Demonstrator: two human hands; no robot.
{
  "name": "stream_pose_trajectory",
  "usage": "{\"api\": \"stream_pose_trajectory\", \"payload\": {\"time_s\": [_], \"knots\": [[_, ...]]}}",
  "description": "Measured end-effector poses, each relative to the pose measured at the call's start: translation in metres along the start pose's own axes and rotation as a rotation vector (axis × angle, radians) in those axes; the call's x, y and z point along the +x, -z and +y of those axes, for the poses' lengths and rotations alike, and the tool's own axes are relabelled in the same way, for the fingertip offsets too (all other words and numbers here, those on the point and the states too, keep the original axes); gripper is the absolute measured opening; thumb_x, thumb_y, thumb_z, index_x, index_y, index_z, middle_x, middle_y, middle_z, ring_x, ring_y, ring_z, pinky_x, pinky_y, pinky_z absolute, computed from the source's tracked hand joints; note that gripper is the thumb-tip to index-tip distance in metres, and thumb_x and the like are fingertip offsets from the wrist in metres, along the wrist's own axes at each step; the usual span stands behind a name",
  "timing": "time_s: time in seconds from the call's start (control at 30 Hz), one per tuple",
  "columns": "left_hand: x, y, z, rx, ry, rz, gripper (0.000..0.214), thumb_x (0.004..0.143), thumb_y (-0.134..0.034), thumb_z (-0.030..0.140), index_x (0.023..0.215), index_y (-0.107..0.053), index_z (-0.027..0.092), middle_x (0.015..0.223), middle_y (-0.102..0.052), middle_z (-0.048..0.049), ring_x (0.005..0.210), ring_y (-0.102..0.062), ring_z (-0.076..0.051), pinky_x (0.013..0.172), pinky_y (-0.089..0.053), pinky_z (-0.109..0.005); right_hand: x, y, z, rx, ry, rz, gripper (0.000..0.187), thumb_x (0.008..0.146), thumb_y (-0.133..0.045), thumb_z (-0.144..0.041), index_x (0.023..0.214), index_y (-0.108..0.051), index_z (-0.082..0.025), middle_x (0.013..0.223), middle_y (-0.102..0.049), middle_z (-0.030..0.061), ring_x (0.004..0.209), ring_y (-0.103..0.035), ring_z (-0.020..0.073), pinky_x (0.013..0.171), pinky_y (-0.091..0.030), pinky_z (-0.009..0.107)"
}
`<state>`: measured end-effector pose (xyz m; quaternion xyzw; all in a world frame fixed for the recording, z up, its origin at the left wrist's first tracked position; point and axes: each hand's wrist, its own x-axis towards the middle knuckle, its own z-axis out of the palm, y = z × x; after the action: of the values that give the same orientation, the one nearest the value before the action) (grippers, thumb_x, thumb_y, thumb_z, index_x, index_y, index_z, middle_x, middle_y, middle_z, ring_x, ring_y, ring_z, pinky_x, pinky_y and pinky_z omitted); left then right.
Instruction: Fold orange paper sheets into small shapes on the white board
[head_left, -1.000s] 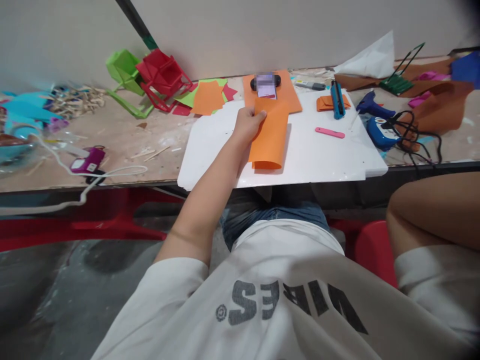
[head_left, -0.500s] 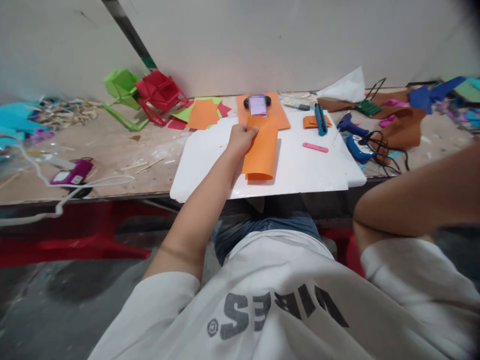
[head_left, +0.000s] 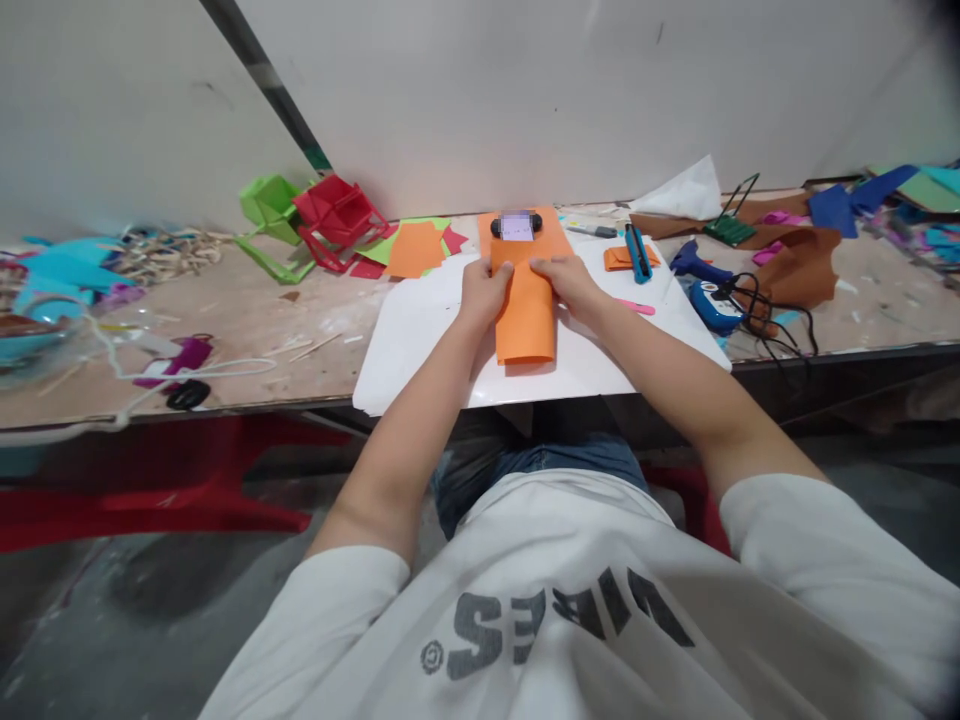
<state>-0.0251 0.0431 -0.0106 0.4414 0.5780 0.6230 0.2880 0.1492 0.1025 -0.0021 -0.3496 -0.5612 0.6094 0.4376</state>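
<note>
1. Table (head_left: 247, 330): big wood top, v. messy. The wall is right behind it, so there's no room to push stuff far back. The near edge is just over my lap.
2. White board (head_left: 405, 340): it lies on the table in front of me. Its near edge comes up to the table's near edge, maybe a bit past. The bare white on the left & near side is my best open room.
3. Orange paper (head_left: 525, 325): it's in the middle of the white board, long way from me to the wall. The near end looks round & doubled over, so I think one fold is made but not pressed flat yet. I can't tell if the far edges line up.
4. Left hand (head_left: 484, 290): it pinches the far left corner of the orange paper.
5. Right hand (head_left: 574, 285): same on the far right corner, pinching. Both hands are close together.
6. Glue gun (head_left: 712, 300) w/ black cord: it sits by the board's right edge, near my right arm. There's less room on that side.
7. Phone (head_left: 516, 226): it's just past the paper's far end, so there's little room fwd.
8. Blue cutter (head_left: 637, 252): it's on the far right of the board, apart from my hand.
9. Pink stick (head_left: 639, 307): it's tiny, just beside my right hand.
</note>
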Motion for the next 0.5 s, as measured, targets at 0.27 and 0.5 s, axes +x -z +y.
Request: {"api": "stream_pose_trajectory", "payload": {"time_s": [0.27,0.5], "knots": [[-0.017,-0.002,0.012,-0.096,-0.003,-0.11,0.019,0.101,-0.087,0.037,0.106,-0.074,0.024,0.11,-0.09,-0.0092,0.101,-0.087,-0.025,0.093,-0.068,-0.035,0.015,0.004,0.002,0.052,0.124,0.073,0.035,0.096,-0.095,-0.055,0.098,-0.076,-0.026,0.107,-0.089,0.0057,0.114,-0.084,0.0257,0.118,-0.07,0.047],[-0.007,-0.003,-0.009,-0.057,-0.004,-0.187,0.041,0.094,-0.1,0.059,0.099,-0.079,0.024,0.095,-0.089,-0.0092,0.093,-0.088,-0.029,0.086,-0.07,-0.038,0.021,0.009,0.005,0.12,0.105,0.093,0.037,0.1,-0.095,-0.058,0.101,-0.076,-0.026,0.115,-0.093,0.0076,0.126,-0.087,0.0281,0.12,-0.07,0.045]]}}
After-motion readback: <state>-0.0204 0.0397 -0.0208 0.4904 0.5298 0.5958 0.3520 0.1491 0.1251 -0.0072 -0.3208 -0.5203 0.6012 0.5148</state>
